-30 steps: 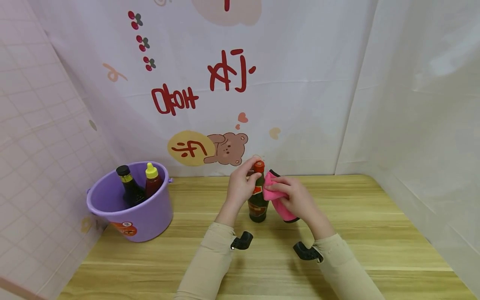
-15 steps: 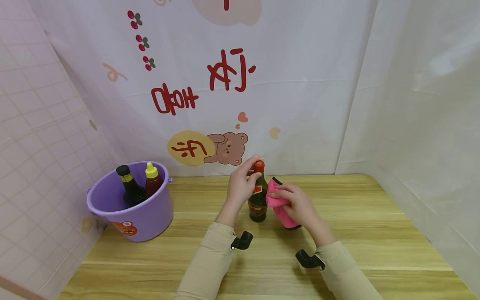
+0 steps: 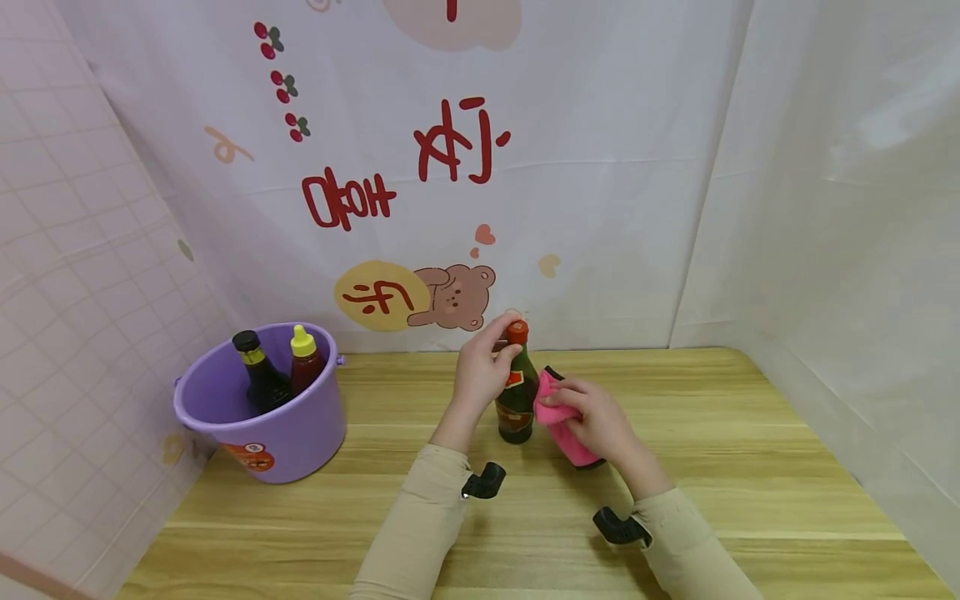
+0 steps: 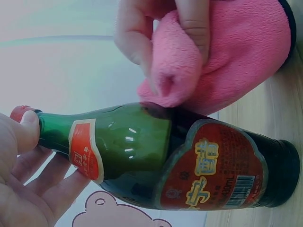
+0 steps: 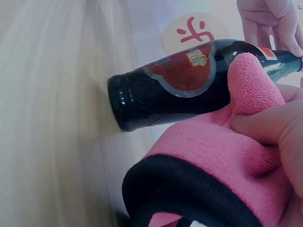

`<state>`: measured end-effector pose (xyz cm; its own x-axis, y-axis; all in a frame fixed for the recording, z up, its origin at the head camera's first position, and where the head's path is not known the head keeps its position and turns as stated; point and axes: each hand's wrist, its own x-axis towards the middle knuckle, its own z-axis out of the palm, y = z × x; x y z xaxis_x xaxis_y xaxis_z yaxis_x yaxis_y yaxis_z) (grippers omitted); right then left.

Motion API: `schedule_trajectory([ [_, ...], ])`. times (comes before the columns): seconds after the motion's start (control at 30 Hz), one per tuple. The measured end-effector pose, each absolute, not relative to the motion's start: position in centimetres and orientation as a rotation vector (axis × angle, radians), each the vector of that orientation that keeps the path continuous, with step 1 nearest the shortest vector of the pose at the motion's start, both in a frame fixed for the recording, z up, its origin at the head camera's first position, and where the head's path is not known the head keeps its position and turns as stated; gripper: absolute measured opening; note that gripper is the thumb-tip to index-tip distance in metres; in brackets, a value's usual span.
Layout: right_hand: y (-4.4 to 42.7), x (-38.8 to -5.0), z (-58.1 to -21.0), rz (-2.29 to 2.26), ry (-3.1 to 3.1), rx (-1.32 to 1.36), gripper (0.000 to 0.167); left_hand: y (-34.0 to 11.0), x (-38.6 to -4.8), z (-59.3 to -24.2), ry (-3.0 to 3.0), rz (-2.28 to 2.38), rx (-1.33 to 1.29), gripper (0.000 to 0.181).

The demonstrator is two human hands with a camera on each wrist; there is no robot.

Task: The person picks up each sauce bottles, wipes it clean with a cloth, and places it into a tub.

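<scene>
The bottle (image 3: pixel 517 402) is upright on the wood-grain table (image 3: pixel 540 537), right between the two hands. Shiny green glass, round body, shoulders sloping into a skinny neck, red cap (image 3: pixel 518 332) on top. There's a small red-orange label (image 4: pixel 84 150) round the neck and a big dark red one (image 4: pixel 213 170) with a scalloped edge and gold lettering lower down. The smallest print is too fuzzy to read.

Left hand (image 3: pixel 480 371) has thumb and fingers wrapped round the top of the neck, just under the cap; some of those fingers are behind the glass. Right hand (image 3: pixel 600 417) is pinching a fuzzy pink cloth (image 3: pixel 557 412), terry-looking with thick black trim (image 5: pixel 189 182), bunched into a soft nub that looks like it's touching the bottle's side. The folds hide part of that hand's fingers, and both beige sleeves (image 3: pixel 420 521) run out of shot.

Off to the left is a smooth purple bucket (image 3: pixel 300 442) with a dark bottle (image 3: pixel 266 385) and a red-brown squeeze bottle (image 3: pixel 306 372) with a pointy yellow top. Can't see the bottoms of either, and the bucket's sticker (image 3: pixel 252 458) is too small to make out.
</scene>
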<state>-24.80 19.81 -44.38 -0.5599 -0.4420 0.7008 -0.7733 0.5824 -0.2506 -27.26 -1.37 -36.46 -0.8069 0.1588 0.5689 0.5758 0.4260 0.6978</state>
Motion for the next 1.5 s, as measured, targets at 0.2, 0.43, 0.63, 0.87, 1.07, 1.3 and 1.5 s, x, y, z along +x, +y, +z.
schedule_trajectory([
  [0.2,19.7,-24.8,-45.5,0.697,-2.316,0.976,0.043,-1.4,-27.2,-36.5,-2.265,-1.347,-0.615,0.044],
  [0.43,19.6,-24.9,-46.2,0.671,-2.406,1.006,0.040,-1.4,-27.4,-36.6,-2.256,-1.327,-0.625,0.043],
  [0.63,19.4,-25.1,-46.3,0.631,-2.477,1.060,0.045,-1.5,-27.4,-36.6,-2.246,-1.326,-0.625,0.044],
  [0.87,19.3,-25.1,-46.5,0.576,-2.566,1.078,0.041,-1.4,-27.3,-36.6,-2.249,-1.324,-0.628,0.044],
  [1.07,19.9,-24.9,-46.1,0.587,-2.600,1.058,0.045,-1.3,-27.3,-36.7,-2.251,-1.323,-0.625,0.044],
  [1.3,21.1,-24.5,-44.5,0.644,-2.524,0.988,0.048,-1.3,-27.4,-36.9,-2.243,-1.314,-0.629,0.043],
  [1.5,21.7,-24.6,-42.4,0.747,-2.384,0.980,0.046,-1.3,-27.4,-36.9,-2.244,-1.311,-0.618,0.044],
])
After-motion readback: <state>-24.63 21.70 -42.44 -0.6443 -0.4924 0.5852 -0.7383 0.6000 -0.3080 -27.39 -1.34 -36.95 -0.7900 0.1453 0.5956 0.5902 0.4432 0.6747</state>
